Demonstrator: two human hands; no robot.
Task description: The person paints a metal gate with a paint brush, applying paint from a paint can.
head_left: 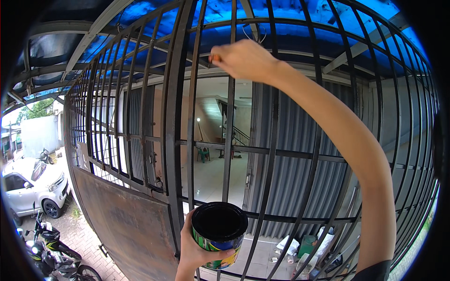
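My left hand (196, 250) is wrapped round a paint can (218, 256) with a green, yellow and blue label, held upright at the lower middle. Black paint (219, 219) shows inside its open top. Raised high, my right hand (246, 58) is closed on an orange-brown handle (215, 57); most of that tool is hidden, and its working end cannot be made out. This hand is in front of the upper bars of a dark metal grille (228, 175), close to a narrow upright bar. Brownish patches mark some of the bars.
A gate with a rusty lower panel (124, 218) stands at the left. Behind the bars are a grey corrugated shutter (295, 154), a tiled room and a green container (307, 246) among bags. A white car (35, 187) and motorcycles (56, 250) are parked outside, left.
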